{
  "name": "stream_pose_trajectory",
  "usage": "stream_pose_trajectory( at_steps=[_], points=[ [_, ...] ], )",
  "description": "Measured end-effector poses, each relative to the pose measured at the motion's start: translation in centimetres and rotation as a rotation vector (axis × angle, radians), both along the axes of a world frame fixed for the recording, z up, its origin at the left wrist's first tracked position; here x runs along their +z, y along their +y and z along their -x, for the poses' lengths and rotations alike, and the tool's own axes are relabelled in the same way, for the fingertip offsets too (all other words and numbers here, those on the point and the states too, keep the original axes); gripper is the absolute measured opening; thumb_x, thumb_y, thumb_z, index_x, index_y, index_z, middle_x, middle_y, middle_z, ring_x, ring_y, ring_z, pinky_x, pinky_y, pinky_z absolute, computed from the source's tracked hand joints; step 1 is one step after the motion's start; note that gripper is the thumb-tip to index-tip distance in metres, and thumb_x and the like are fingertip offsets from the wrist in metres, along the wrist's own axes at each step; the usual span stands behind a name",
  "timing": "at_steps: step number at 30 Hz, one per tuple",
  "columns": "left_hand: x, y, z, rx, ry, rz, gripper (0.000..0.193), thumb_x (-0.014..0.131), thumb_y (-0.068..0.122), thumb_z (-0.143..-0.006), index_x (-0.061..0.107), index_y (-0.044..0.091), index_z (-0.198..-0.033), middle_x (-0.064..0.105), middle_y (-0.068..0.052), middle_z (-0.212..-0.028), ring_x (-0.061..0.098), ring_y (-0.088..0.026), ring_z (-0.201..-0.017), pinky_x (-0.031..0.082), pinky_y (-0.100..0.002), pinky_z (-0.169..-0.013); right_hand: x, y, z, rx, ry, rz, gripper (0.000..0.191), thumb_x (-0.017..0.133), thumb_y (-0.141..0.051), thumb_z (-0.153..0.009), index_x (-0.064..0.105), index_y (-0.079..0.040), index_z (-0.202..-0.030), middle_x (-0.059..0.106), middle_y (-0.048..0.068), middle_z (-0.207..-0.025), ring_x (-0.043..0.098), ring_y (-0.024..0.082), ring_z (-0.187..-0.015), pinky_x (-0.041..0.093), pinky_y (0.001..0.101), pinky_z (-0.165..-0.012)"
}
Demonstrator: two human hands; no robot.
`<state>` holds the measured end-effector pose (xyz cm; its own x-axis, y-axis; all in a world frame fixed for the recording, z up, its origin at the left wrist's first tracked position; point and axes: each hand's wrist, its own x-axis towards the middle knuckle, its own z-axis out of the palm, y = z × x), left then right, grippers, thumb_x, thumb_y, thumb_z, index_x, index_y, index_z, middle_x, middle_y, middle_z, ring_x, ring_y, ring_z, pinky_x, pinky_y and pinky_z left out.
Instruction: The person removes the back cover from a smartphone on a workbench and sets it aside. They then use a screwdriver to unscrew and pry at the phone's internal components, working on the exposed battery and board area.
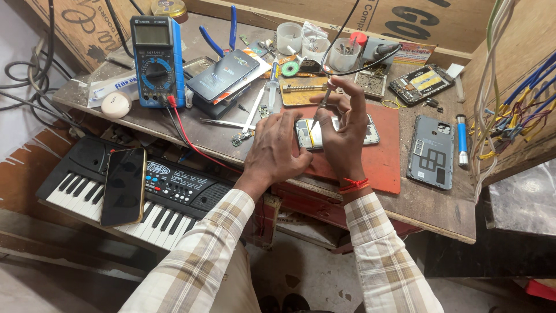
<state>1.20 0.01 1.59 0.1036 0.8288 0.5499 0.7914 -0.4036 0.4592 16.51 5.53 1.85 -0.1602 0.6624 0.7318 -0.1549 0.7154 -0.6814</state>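
Note:
An opened phone (370, 134) lies on a red mat (382, 156) on the wooden bench, its insides facing up. My left hand (277, 148) rests flat on the phone's left end and steadies it. My right hand (341, 124) is over the middle of the phone and grips a thin metal tool (326, 95), a screwdriver or tweezers, with its tip down on the phone. A red thread is tied round my right wrist.
A grey phone back cover (431, 152) and a blue pen-like tool (461, 139) lie right of the mat. A blue multimeter (156, 61), another phone (223, 75), pliers (223, 32), small tubs (313, 43) and a circuit board (420, 83) crowd the back. A keyboard (133, 194) with a phone (123, 185) on it sits lower left. Wires (515, 110) hang right.

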Motion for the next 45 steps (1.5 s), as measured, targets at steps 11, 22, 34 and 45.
stream_pose_trajectory(
  at_steps=[11, 22, 34, 45],
  points=[
    [-0.22, 0.16, 0.0, 0.016, 0.009, 0.011, 0.069, 0.074, 0.023, -0.069, 0.048, 0.002, -0.13, 0.065, -0.019, -0.108, 0.06, -0.034, -0.116, 0.034, -0.052, -0.113, 0.24, -0.09, -0.1, -0.081, -0.003, 0.026, 0.051, 0.069, 0.008, -0.097, 0.051, -0.011, -0.141, 0.065, 0.003, -0.12, 0.068, 0.013, -0.109, 0.057, 0.0297, -0.09],
    [-0.2, 0.09, 0.02, 0.01, 0.005, 0.005, 0.07, 0.073, 0.023, -0.069, 0.048, 0.001, -0.131, 0.065, -0.019, -0.108, 0.06, -0.034, -0.116, 0.034, -0.051, -0.113, 0.34, -0.01, -0.14, -0.127, -0.021, -0.008, 0.051, 0.07, 0.011, -0.096, 0.053, -0.011, -0.14, 0.067, 0.003, -0.112, 0.068, 0.012, -0.104, 0.055, 0.0292, -0.088],
    [-0.19, 0.13, 0.01, 0.012, 0.008, 0.0, 0.07, 0.073, 0.024, -0.069, 0.048, 0.001, -0.131, 0.065, -0.02, -0.109, 0.059, -0.035, -0.118, 0.033, -0.052, -0.113, 0.27, -0.03, 0.12, -0.091, 0.015, 0.024, 0.051, 0.066, 0.011, -0.097, 0.051, -0.01, -0.14, 0.061, 0.006, -0.125, 0.068, 0.016, -0.108, 0.06, 0.029, -0.085],
    [-0.25, 0.09, 0.04, 0.01, 0.004, 0.015, 0.07, 0.072, 0.023, -0.07, 0.048, 0.001, -0.132, 0.065, -0.019, -0.11, 0.059, -0.034, -0.118, 0.034, -0.052, -0.114, 0.23, -0.09, 0.08, -0.029, 0.017, 0.109, 0.051, 0.062, 0.011, -0.1, 0.047, -0.013, -0.143, 0.068, 0.005, -0.111, 0.067, 0.013, -0.103, 0.059, 0.0267, -0.083]
  ],
)
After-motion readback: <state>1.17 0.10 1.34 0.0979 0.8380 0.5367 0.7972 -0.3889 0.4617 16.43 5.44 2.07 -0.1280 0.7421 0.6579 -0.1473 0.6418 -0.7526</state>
